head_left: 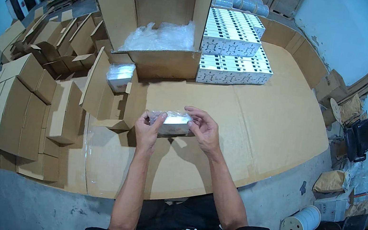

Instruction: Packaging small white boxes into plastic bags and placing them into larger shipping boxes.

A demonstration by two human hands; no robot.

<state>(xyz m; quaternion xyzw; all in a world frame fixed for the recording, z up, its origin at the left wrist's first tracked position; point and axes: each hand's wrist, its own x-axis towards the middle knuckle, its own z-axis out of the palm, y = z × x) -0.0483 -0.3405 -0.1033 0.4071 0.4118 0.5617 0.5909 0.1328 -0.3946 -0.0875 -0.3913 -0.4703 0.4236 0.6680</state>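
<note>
Here, just left of the frame's centre, both hands are gripping a small white box wrapped in clear film (173, 123): the left hand (147, 131) is pinching its left end with the thumb up over the wrap, and the right hand (204, 129) is curling its fingers around the right end, so the pack is hanging level above the surface (264, 127), probably so that the film can be worked at both ends at once. The surface is lying under flat cardboard sheets, which is likely giving a clean, soft bed for the goods. Above the hands, a large open carton (160, 24) is sitting with crumpled clear plastic (160, 38) inside, close enough to reach into. Just right of it, white boxes are standing in a neat stack (232, 50), seemingly grouped for counting. At centre left, a small open brown box (109, 98) is holding another wrapped pack (120, 75), and folded brown boxes (26, 104) are piling up along the left edge, within arm's reach.
</note>
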